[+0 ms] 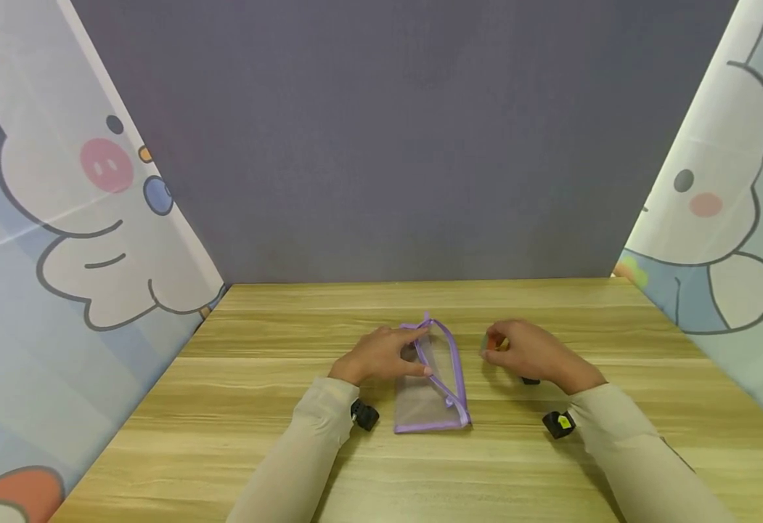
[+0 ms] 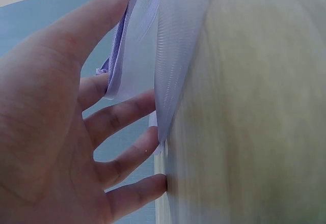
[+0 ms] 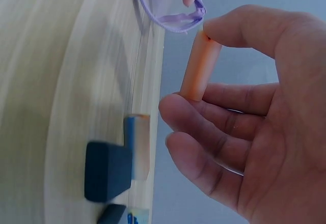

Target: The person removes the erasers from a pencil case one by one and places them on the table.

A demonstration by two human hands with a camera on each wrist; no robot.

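Observation:
A mesh zip pouch with purple edging (image 1: pixel 428 407) lies on the table, its mouth spread apart. My left hand (image 1: pixel 384 356) reaches over it from the left, forefinger and thumb stretched out against the zip edges. In the left wrist view, the fingers are spread and touch the pouch's mesh (image 2: pixel 178 46). To the right of the pouch, my right hand (image 1: pixel 531 352) pinches a small orange stick (image 3: pixel 201 68) between thumb and fingers, above the table. Its exact kind I cannot tell. The pouch's zip edge (image 3: pixel 175 29) shows beyond the stick in the right wrist view.
Below my right hand lie a dark block (image 3: pixel 107 170) and a small blue-and-pale block (image 3: pixel 140 147). Another dark item (image 3: pixel 112 214) shows partly. The wooden table (image 1: pixel 257 436) ends at a grey back panel (image 1: pixel 394 145); printed cloth walls (image 1: pixel 22 305) flank it.

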